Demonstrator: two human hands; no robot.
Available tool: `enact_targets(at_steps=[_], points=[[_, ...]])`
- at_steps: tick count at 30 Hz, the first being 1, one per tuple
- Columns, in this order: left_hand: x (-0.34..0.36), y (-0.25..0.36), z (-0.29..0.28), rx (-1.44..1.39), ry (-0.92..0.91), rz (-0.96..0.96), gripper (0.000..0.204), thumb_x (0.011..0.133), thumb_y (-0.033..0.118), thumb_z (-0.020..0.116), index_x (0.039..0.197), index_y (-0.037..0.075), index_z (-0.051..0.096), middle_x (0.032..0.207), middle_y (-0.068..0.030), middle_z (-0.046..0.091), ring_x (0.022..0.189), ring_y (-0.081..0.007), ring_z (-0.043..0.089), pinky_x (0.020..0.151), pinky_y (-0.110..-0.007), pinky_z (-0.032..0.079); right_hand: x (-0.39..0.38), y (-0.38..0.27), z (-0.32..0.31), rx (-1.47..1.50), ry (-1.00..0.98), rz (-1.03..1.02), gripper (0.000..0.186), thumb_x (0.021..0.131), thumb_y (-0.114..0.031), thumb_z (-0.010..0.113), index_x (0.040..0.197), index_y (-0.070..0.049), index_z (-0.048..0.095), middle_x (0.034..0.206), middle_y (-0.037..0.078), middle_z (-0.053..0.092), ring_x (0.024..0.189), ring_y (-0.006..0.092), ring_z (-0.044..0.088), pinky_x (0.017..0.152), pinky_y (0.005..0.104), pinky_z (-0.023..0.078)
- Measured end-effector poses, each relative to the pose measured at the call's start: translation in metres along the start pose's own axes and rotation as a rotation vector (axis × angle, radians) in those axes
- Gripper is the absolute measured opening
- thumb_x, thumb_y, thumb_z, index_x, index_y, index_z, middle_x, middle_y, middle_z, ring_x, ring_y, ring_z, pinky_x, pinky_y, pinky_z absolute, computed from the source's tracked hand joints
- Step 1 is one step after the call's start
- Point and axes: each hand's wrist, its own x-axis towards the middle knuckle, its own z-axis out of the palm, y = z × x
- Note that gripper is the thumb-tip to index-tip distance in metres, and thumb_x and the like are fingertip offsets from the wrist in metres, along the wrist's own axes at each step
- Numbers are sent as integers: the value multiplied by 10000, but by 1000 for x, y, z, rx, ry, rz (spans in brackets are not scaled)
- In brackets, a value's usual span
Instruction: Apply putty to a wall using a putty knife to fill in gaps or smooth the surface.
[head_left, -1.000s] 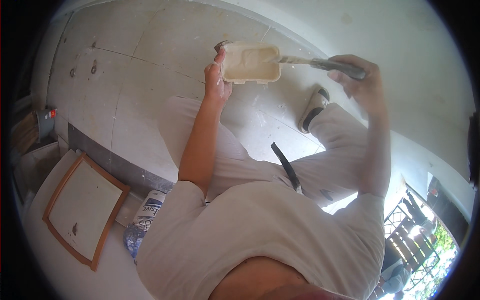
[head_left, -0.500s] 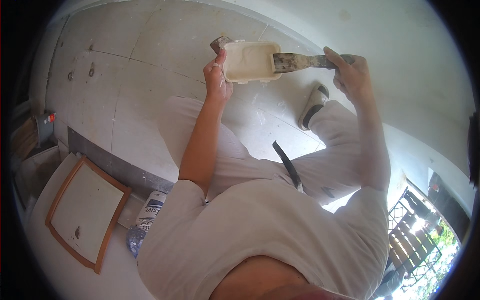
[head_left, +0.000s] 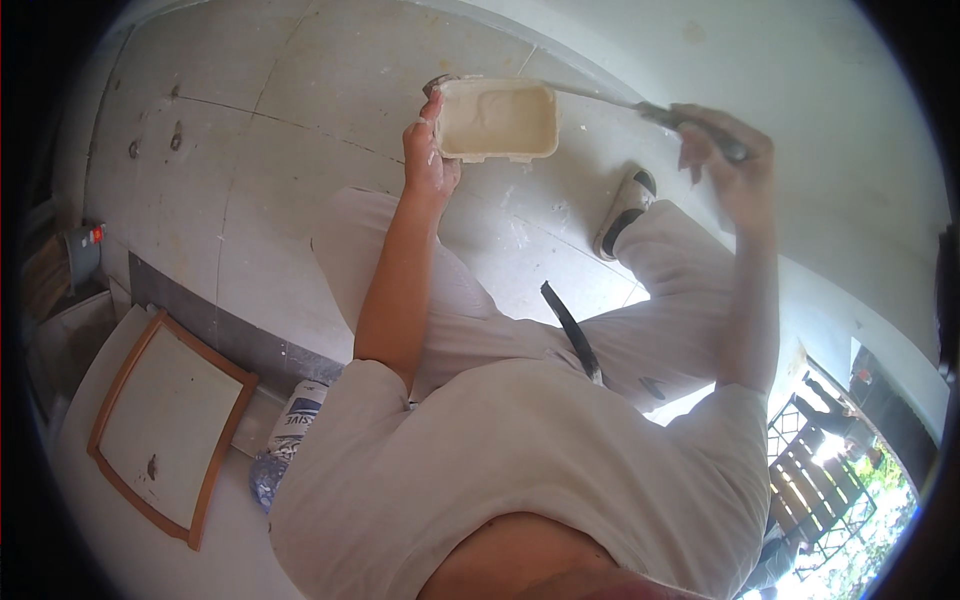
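Observation:
My left hand (head_left: 430, 160) is closed around the left end of a shallow cream-coloured tub (head_left: 485, 157), held up over the floor. Pale, smooth paste (head_left: 515, 122) lies inside it. A stained scraper-like blade (head_left: 436, 84) pokes out by the tub's upper left corner; its other end is hidden. To the right, my right hand (head_left: 738, 165) grips the dark handle of a putty knife (head_left: 660, 115), smeared by motion. The knife's blade is turned nearly edge-on and points left toward the tub's upper right corner.
A pale wall (head_left: 800, 130) curves close by my right hand. Below are grey floor tiles (head_left: 330, 100) and my shoe (head_left: 627, 215). At lower left are a wood-framed panel (head_left: 175, 430) and a plastic bag (head_left: 295, 425). A slatted wooden piece (head_left: 815, 490) stands in the bright doorway.
The putty knife has turned from broad face to nearly edge-on. My right hand has moved a little right and down. The tub has shifted slightly left, still in my left hand.

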Motion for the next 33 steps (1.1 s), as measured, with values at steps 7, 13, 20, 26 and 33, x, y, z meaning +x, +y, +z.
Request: enact_targets(at_steps=[7, 13, 20, 26, 33], points=[[12, 5, -12, -24, -76, -74, 422, 960, 352, 552, 1247, 44, 553, 1202, -64, 601, 1110, -200, 576, 950, -367, 458, -1, 14, -1, -352, -387, -309, 364, 768, -1, 751, 1121, -81, 709, 733, 77, 570, 630, 170, 475, 565, 308, 392], [6, 11, -1, 7, -82, -98, 430, 952, 360, 560, 1235, 36, 572, 1180, -76, 626, 1068, -210, 606, 948, -366, 460, 2, 15, -21, -420, -387, -270, 362, 768, -16, 755, 1122, -79, 707, 715, 84, 551, 622, 184, 469, 569, 322, 392], [21, -22, -2, 117, -26, -72, 474, 936, 329, 614, 1189, -69, 569, 1124, -117, 639, 1027, -219, 624, 879, -344, 497, -4, 3, -28, -223, -89, -161, 279, 795, -133, 793, 1028, -1, 712, 894, 79, 729, 715, 110, 632, 636, 260, 511], [11, -33, 12, 193, -29, -86, 400, 919, 282, 660, 1063, -91, 641, 1005, -100, 670, 916, -172, 637, 814, -287, 492, -5, -5, -7, -166, -110, 24, 222, 806, -178, 791, 931, -7, 723, 740, 37, 708, 607, 81, 583, 541, 246, 457], [7, -48, 10, 395, -28, 26, 322, 904, 254, 696, 940, -66, 700, 910, -48, 666, 816, -97, 560, 742, -230, 428, 2, -9, 23, -385, 64, -93, 224, 827, -209, 756, 819, 0, 677, 636, 83, 656, 491, 122, 534, 490, 275, 424]])
